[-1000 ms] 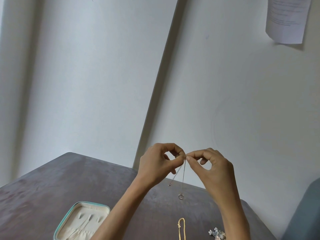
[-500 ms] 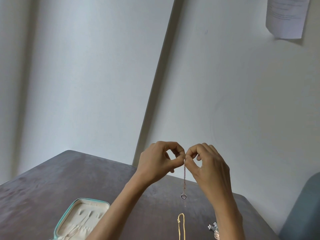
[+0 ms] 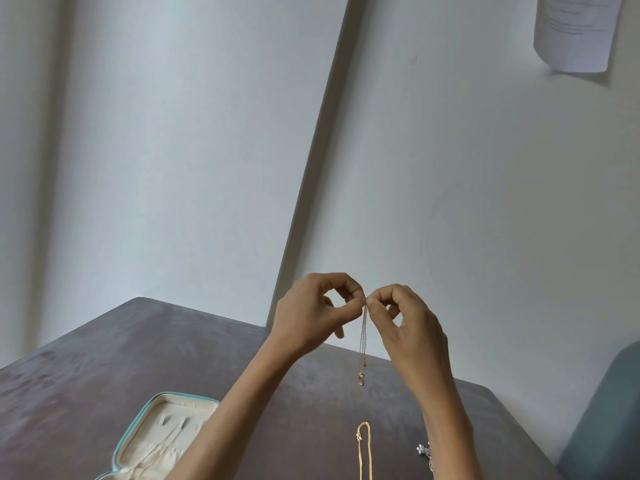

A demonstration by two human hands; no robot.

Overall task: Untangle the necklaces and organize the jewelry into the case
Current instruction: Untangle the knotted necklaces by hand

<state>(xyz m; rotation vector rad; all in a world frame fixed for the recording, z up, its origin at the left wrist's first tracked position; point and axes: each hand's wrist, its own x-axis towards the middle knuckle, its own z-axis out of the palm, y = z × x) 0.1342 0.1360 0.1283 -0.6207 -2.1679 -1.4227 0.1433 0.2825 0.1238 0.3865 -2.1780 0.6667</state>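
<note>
Both hands' grip hides the thin necklace top — clasp unreadable.

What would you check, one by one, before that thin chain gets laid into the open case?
1. Both hands pinch the chain's top: ok. The left hand and right hand meet fingertip to fingertip on the thin necklace.
2. Chain hangs free of the table: ok; its pendant dangles in the air.
3. Strands untangled: cannot tell; they run close together and are too fine to judge.
4. Jewelry case open: ok, cream lining showing.
5. A free slot in the case: cannot tell; the left forearm covers part of it.
6. Gold chain and silver sparkly piece stored: not ok, both lie on the table.
</note>
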